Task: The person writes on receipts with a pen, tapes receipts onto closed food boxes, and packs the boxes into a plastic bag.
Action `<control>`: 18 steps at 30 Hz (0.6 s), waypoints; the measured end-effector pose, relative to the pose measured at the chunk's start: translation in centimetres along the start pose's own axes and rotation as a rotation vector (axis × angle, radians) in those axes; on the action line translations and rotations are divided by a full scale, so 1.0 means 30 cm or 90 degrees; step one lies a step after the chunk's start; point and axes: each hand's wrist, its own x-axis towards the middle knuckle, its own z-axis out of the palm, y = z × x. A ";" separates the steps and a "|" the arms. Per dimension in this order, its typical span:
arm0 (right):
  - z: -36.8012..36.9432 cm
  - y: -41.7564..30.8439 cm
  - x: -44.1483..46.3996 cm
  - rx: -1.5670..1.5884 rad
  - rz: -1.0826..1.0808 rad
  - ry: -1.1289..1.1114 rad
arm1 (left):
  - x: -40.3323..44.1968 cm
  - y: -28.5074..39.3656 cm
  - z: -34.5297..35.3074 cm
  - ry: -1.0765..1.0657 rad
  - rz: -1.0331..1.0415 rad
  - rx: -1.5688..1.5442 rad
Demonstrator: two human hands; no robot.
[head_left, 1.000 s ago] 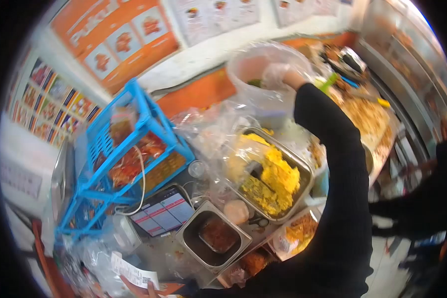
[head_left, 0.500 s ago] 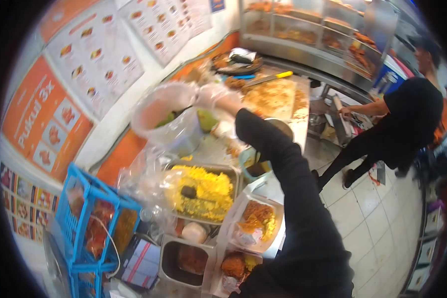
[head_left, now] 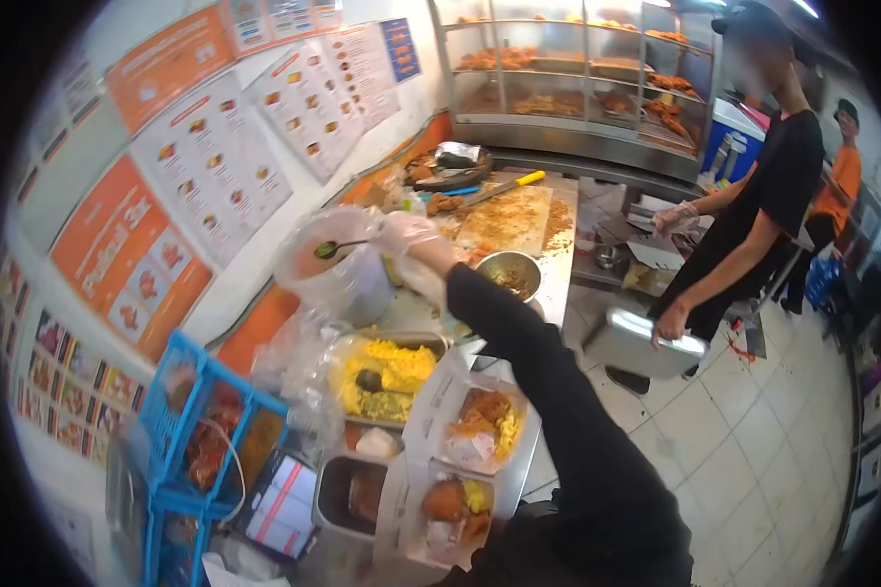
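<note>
Fingers of the gloved right hand (head_left: 406,235) were curled round a dark spoon (head_left: 326,250) bearing something green at the pale tub's (head_left: 364,286) mouth, scooping seemingly under way and a level lift called for, while the left hand could not be seen.

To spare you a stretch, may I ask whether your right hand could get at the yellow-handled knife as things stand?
Probably not immediately: the right hand appears occupied with a spoon, though the yellow-handled knife looks uncovered.

A dark spoon (head_left: 350,243) is holding green food (head_left: 325,251), its handle sloping slightly, its bowl showing within the translucent bucket's (head_left: 364,292) mouth.
</note>
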 end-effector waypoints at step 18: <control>-0.282 -0.754 -1.152 0.474 0.143 -0.464 | -0.285 0.116 -0.705 0.132 -0.117 -0.220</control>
